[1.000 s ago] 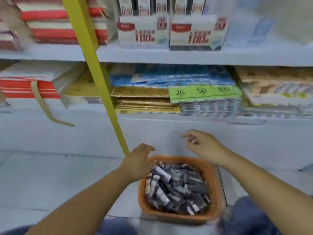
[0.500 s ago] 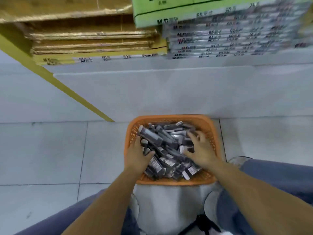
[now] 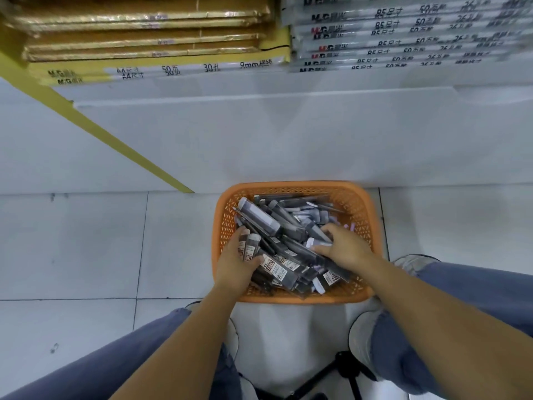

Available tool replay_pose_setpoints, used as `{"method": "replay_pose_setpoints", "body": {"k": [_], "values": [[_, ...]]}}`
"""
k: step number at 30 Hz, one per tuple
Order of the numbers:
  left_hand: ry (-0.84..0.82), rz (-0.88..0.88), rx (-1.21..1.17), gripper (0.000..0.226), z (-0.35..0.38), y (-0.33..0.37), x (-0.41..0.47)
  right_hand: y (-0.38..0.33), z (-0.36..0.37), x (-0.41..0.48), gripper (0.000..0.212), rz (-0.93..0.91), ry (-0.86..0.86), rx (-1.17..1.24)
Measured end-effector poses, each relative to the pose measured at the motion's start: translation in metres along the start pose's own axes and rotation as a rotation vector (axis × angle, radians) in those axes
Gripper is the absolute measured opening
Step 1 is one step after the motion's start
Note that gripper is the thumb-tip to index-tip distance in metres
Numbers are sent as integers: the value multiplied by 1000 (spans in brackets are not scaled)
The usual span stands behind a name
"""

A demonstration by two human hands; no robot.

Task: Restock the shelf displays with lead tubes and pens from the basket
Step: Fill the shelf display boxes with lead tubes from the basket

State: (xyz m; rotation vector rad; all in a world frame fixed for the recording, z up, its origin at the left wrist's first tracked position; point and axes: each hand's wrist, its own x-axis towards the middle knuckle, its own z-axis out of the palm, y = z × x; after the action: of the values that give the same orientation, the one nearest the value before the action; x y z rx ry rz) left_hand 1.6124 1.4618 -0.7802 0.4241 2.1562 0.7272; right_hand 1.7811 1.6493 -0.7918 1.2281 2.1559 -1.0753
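HEAD VIEW: You crouch over the orange basket (image 3: 288, 186) on the tiled floor (image 3: 72, 241), which sits hard against the white shelf base (image 3: 259, 134). A sec ago both hands hung over it with your gaze up on the shelves. Now your gaze is down and both hands are in the stock.

Your left hand (image 3: 235, 265), at the basket's 8 o'clock, grips two lead tubes (image 3: 250, 249), labels up, w/ the thumb curled under them. Your right hand (image 3: 346, 251), at 3 o'clock, has its fingers curled down into the heap (image 3: 277, 223), thumb beside a white-capped tube (image 3: 317, 242). Can't tell if it has a hold yet.

The rest of the tubes lie piled in the basket, and any pens mixed in are too blurred to pick out. At 12 o'clock are gold-wrapped paper packs (image 3: 144, 33) and B5 refill packs (image 3: 389, 33). A yellow strip (image 3: 115, 140) slants in from 10 o'clock.

Read: pickup is under way, nothing shelved yet. The display for these isn't in view, so you'll likely have to look up again.
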Motion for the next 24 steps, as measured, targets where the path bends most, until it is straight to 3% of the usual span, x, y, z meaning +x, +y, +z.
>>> {"method": "replay_pose_setpoints", "body": {"k": [4,10,16,21,24], "values": [[10,-14,-110,65,-3,-3,2,1,-8,-1,41,36,-176,200],[87,9,-128,38,-5,-8,3,6,-15,-1,32,117,-58,504],[122,58,-165,37,-12,3,0,5,-17,-2,39,117,-191,380],[119,125,-239,29,-13,16,-2,3,-12,-9,46,160,-112,463],[39,63,-262,26,-14,28,-4,-2,-29,-18,45,114,-73,499]]}}
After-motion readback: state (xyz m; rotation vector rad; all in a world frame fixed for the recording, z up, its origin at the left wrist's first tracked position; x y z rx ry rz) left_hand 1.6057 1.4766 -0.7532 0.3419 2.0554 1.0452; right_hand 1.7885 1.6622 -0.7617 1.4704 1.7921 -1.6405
